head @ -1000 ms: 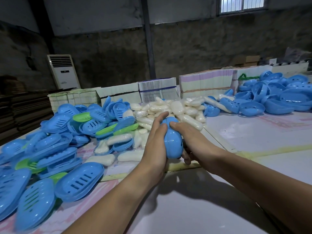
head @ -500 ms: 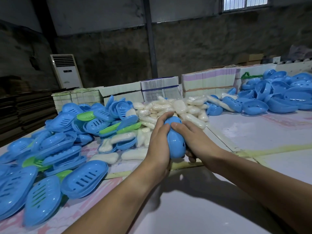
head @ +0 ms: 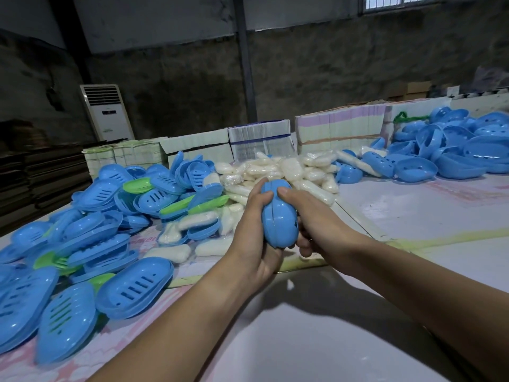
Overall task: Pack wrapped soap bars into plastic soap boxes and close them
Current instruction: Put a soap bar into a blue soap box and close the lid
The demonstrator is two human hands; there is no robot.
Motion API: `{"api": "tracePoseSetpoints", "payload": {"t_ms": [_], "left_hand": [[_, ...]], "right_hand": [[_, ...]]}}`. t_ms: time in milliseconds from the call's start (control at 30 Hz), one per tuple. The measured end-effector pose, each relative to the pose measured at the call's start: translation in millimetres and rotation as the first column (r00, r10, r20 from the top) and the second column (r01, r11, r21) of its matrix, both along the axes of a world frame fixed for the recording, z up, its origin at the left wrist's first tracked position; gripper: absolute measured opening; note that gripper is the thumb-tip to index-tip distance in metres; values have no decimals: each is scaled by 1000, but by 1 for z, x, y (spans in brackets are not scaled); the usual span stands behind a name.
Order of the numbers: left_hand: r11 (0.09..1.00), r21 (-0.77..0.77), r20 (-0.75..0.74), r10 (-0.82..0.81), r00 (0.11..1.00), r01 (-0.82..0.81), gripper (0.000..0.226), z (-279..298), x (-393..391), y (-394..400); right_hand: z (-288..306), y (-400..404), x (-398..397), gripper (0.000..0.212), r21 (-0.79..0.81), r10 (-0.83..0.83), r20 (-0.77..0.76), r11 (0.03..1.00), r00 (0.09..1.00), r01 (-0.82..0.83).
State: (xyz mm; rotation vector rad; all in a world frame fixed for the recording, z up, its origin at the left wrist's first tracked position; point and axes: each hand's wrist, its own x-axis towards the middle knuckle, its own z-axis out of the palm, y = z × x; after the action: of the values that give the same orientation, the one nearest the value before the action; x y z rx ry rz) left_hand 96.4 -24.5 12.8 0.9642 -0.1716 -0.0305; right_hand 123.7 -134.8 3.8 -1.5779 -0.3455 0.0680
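Between hands, soap box seemingly endwise.

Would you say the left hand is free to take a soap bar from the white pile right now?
Probably not: the left hand and right hand both grip the blue box, though the pile lies just behind.

Left hand and right hand clasp a closed blue soap box between them, seam facing up. Beyond the grip: heap of wrapped soap bars. Left of it: slotted blue trays.
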Motion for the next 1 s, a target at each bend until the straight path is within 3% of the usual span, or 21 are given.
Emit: {"api": "tracePoseSetpoints", "payload": {"t_ms": [200, 367, 500, 633, 733, 933, 1000], "left_hand": [[988, 45, 0, 148, 989, -148, 45, -4, -1, -8], [993, 38, -85, 114, 990, -111, 48, -5, -2, -13], [988, 124, -23, 94, 995, -90, 50, -5, -5, -11], [989, 100, 47, 103, 994, -107, 38, -3, -5, -9], [988, 96, 120, 109, 987, -121, 28, -1, -5, -7], [974, 129, 146, 166, 975, -185, 22, -2, -6, -7], [973, 148, 167, 154, 974, -180, 22, -4, -5, -7]], "right_hand": [[-2, 3, 3, 67, -78, -58, 64, 995, 996, 63], [-3, 5, 1, 75, -165, -78, 51, 982, 996, 86], [0, 3, 0, 64, -142, -42, 108, 988, 993, 57], [3, 1, -3, 45, -76, -26, 146, 996, 989, 38], [3, 0, -4, 47, -34, -13, 147, 999, 989, 18], [2, -1, -3, 21, -47, 9, 159, 999, 987, -1], [1, 0, -2, 21, -45, -4, 172, 999, 985, 12]]}}
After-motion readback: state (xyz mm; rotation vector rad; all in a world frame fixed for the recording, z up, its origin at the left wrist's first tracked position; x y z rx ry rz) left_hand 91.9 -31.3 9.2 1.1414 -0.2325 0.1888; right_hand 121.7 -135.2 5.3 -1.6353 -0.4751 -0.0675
